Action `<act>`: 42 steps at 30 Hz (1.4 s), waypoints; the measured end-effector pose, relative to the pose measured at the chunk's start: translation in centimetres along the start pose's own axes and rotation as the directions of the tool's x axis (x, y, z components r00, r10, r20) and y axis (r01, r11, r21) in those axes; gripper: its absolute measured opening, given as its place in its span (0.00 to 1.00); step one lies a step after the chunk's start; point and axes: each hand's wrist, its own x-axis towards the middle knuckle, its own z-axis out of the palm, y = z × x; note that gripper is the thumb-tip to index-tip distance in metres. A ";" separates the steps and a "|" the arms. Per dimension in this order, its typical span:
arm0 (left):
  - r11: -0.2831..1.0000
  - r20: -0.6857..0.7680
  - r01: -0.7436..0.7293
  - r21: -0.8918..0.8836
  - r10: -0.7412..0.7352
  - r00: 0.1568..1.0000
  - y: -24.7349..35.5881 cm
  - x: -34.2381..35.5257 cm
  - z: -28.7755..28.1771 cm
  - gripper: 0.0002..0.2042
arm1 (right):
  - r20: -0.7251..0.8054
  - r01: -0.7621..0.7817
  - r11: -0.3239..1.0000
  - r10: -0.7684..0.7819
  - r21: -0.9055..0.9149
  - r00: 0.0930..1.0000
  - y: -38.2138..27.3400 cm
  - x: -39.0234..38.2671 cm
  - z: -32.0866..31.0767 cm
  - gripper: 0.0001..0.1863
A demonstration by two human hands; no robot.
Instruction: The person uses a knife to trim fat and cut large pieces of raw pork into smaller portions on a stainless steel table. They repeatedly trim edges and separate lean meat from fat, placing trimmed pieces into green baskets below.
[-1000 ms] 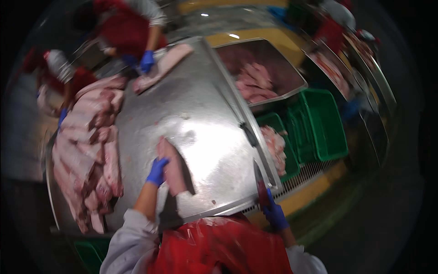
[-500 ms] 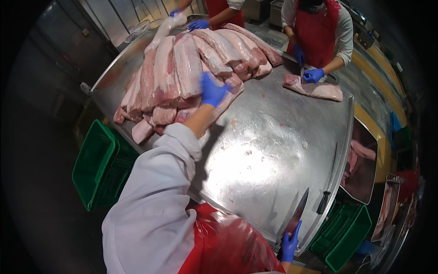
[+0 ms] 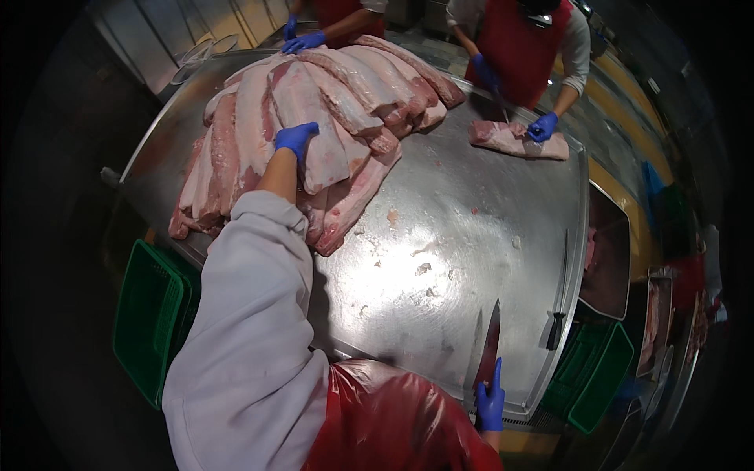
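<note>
My left hand [image 3: 296, 138], in a blue glove, reaches far out to the pile and grips the left edge of a long, pale slab of pork loin [image 3: 316, 161]. This slab lies on top of other pork slabs [image 3: 225, 145], its near end overhanging the ones beneath. Low at the right, my right hand [image 3: 491, 402], also gloved in blue, is closed round a knife [image 3: 490, 341]. Its handle is mostly hidden in the hand, and the long blade points away from me over the steel table [image 3: 440, 235].
A sharpening steel [image 3: 556, 326] with a black handle lies by the table's right edge. Green crates [image 3: 149, 314] stand beside the table. One co-worker's gloved hands [image 3: 305, 41] rest at the pile's far end; another co-worker cuts a meat slab [image 3: 510, 143] at the far right.
My left hand has moved left and taken hold of the top slab, whose near end has come toward me. The far co-worker has let go of a raised slab. My right hand still holds the knife.
</note>
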 end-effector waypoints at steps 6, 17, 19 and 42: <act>0.805 0.222 0.102 -0.584 0.038 0.974 -14.6 -10.8 3.4 0.29 | -0.082 0.039 0.999 -0.036 0.029 0.996 0.8 -2.5 -0.8 0.44; 0.227 0.727 -0.947 0.226 0.608 0.319 -23.0 -36.8 13.5 0.44 | -0.188 -0.009 0.989 0.037 0.150 0.981 12.1 -5.3 -4.5 0.42; -0.098 0.965 -0.973 0.207 0.183 0.187 -20.5 -37.4 14.3 0.52 | -0.358 0.264 0.964 -0.242 0.014 0.902 12.6 -2.9 -4.2 0.34; 0.087 0.954 -0.996 -0.025 0.299 0.002 -23.5 -44.7 29.1 0.39 | -0.129 0.087 0.963 -0.055 0.256 0.990 -1.6 27.0 -7.1 0.46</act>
